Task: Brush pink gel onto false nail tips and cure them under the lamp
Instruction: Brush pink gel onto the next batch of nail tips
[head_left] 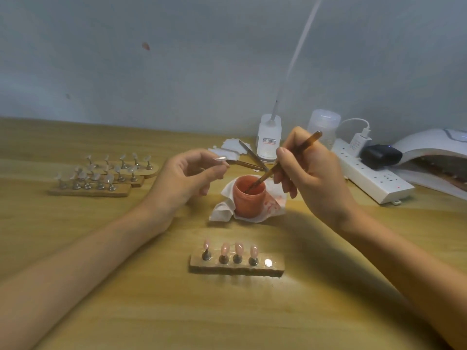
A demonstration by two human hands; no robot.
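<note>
Wooden stand [236, 268] nearest, four glossy pink tips [225, 248] upright on its pegs, tabletop [151, 299] wood showing all round it. Left hand [187, 178] pinches a clear nail tip [222, 158] between thumb and forefinger; right hand [313, 175] grips a slim brown brush [303, 145], bristles down in the round pink gel jar [249, 202] on crumpled tissue [222, 210].

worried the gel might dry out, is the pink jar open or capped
Open: no lid on the jar, and the brush held by the right hand dips inside it.
</note>
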